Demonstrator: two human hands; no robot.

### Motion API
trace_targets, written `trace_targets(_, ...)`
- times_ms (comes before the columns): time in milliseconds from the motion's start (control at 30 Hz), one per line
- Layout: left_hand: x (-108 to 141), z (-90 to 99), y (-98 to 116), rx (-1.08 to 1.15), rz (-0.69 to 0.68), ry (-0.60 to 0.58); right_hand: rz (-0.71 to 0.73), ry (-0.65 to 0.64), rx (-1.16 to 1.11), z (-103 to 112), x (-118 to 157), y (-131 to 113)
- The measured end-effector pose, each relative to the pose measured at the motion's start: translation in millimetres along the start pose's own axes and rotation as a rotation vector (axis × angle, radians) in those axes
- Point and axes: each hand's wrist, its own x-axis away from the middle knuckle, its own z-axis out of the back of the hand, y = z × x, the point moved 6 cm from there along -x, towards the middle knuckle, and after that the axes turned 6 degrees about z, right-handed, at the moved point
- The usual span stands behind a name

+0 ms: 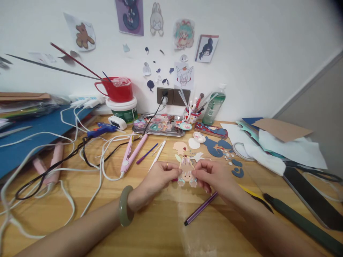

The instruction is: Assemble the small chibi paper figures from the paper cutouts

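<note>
Between my two hands a small paper cut-out character point(187, 174) is held up, with bunny ears, a drawn face and bluish pigtails. My left hand point(164, 174) pinches its left edge between thumb and fingers. On the opposite edge, the thumb and fingers of my right hand point(213, 174) are closed. A purple striped pen point(200, 208) lies on the table under my right hand. Just beyond the cut-out are a peach paper piece point(180, 147), a white paper piece point(194, 143) and dark blue paper pieces point(214, 146).
Left lie a pink hair straightener point(134, 153), a blue glue gun point(103, 130) and tangled white cables point(100, 178). A metal tray point(171, 132), a pen cup point(191, 116) and a green bottle point(214, 105) stand by the wall. Right are paper sheets point(292, 142) and a dark green-handled tool point(300, 221).
</note>
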Motion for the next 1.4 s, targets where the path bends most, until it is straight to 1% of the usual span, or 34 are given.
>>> trace_targets(300, 6, -0.2, 4, 0.020, -0.012, -0.022, -0.019, -0.027, 0.001, 2, 1, 0)
trace_targets(400, 9, 0.1, 7, 0.039, -0.023, -0.034, -0.037, -0.058, 0.011, 2, 2, 2)
trace_targets(467, 10, -1.3, 8, 0.020, -0.002, -0.048, -0.052, -0.095, 0.022, -1, 3, 5)
trace_targets(633, 8, -8.0, 7, -0.095, 0.055, -0.143, -0.046, -0.210, 0.076, -7, 7, 10)
trace_targets(733, 5, -7.9, 2, -0.151, 0.047, -0.197, 0.001, -0.208, 0.157, 0, 19, 10)
trace_targets(800, 2, -7.1, -6, -0.194, 0.047, -0.221, 0.075, -0.197, 0.328, 6, 32, 10)
trace_targets(867, 0, -7.4, -17, -0.226, 0.050, -0.238, 0.224, -0.216, 0.750, 7, 45, 10)
trace_targets(900, -1, -8.3, -23, -0.237, 0.052, -0.245, 0.291, -0.194, 0.941, 6, 52, 11)
trace_targets(967, -2, -10.8, -31, -0.265, 0.043, -0.245, 0.407, -0.151, 1.237, 2, 62, 15)
trace_targets(1033, 0, -13.8, -36, -0.312, 0.015, -0.236, 0.552, -0.137, 1.423, -7, 71, 17)
trace_targets(1100, 5, -17.1, -36, -0.360, -0.010, -0.243, 0.661, -0.144, 1.510, -14, 79, 19)
trace_targets(1133, 7, -18.4, -36, -0.381, -0.017, -0.249, 0.689, -0.153, 1.526, -14, 82, 19)
trace_targets(1167, 10, -19.6, -35, -0.401, -0.020, -0.254, 0.697, -0.154, 1.538, -11, 83, 19)
trace_targets(1233, 15, -20.6, -30, -0.459, -0.037, -0.246, 0.663, -0.130, 1.571, 4, 83, 19)
trace_targets(1267, 18, -20.9, -27, -0.505, -0.047, -0.236, 0.627, -0.086, 1.603, 16, 81, 18)
trace_targets(1300, 20, -21.3, -24, -0.560, -0.056, -0.229, 0.558, -0.038, 1.645, 31, 78, 19)
trace_targets(1400, 28, -21.9, -13, -0.704, -0.083, -0.210, 0.409, 0.081, 1.688, 74, 69, 18)
